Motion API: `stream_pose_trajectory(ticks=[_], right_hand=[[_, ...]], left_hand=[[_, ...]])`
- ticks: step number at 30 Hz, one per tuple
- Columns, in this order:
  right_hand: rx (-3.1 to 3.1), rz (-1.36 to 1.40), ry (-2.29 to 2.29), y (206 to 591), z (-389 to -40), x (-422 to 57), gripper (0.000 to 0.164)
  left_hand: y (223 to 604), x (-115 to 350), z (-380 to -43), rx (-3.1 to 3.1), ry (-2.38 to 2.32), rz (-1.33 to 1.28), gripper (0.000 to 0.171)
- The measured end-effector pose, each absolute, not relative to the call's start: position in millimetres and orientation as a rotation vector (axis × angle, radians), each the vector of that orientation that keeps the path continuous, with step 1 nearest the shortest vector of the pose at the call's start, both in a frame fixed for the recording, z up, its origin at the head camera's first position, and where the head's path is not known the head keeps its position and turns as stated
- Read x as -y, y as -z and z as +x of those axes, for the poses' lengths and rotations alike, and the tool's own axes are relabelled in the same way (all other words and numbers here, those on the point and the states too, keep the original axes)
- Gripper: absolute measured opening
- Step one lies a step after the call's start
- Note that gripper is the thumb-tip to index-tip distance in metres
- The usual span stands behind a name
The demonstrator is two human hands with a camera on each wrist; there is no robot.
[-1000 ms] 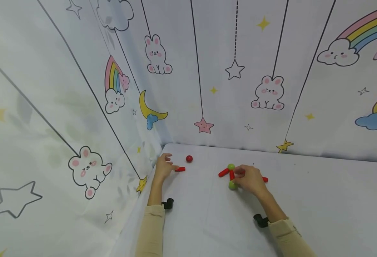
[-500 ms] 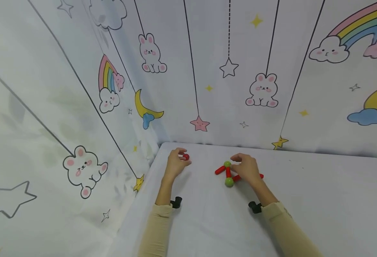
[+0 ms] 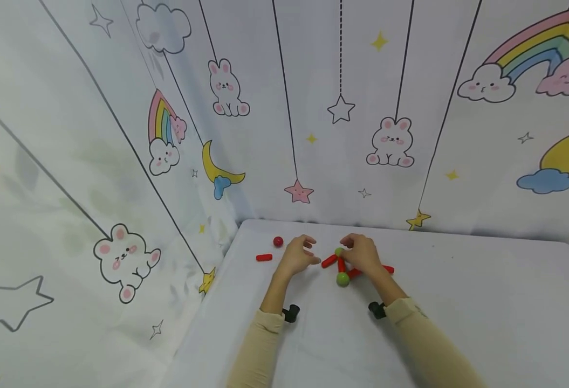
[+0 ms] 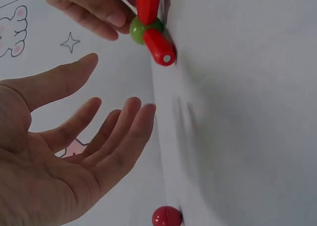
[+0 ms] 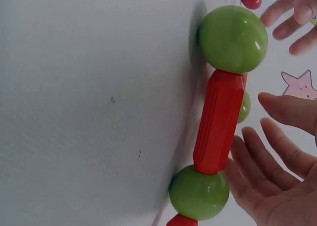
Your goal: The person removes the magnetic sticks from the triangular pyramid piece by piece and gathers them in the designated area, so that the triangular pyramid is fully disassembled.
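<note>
A chain of green balls joined by red rods lies on the table. In the head view show its near green ball (image 3: pixel 343 279), its far green ball (image 3: pixel 338 251) and a red rod (image 3: pixel 329 261) sticking out to the left. My left hand (image 3: pixel 299 255) hovers just left of that rod, fingers spread, holding nothing. Over the chain reaches my right hand (image 3: pixel 363 254), its fingertips beside the far ball and covering part of the chain. The right wrist view shows another green ball (image 5: pixel 200 191) at the lower end of a red rod (image 5: pixel 220 122), with loose fingers behind.
A loose red ball (image 3: pixel 278 241) and a loose red rod (image 3: pixel 264 257) lie to the left on the white-covered table (image 3: pixel 323 334). A patterned curtain (image 3: pixel 265 161) hangs behind the table and along its left side.
My left hand has moved right, from the loose red rod past the red ball to the chain. My right hand has shifted from the near green ball toward the far one. The head view has shifted slightly.
</note>
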State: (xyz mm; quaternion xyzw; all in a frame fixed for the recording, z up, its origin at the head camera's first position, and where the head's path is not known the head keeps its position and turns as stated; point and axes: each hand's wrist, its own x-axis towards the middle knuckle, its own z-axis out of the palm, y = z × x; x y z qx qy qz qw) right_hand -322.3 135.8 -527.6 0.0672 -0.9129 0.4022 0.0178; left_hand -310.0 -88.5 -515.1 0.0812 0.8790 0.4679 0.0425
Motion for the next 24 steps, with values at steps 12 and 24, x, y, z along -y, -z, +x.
stream_pose_trajectory(ticks=[12,24], right_hand=[[2.865,0.217,-1.219,537,-331,-123,0.033],[2.870,0.234,-1.269,543,-326,-121,0.032]], left_hand=[[536,64,-314,-2.589,-1.502,0.144,0.055],[543,60,-314,-2.680,-1.312,0.208,0.049]])
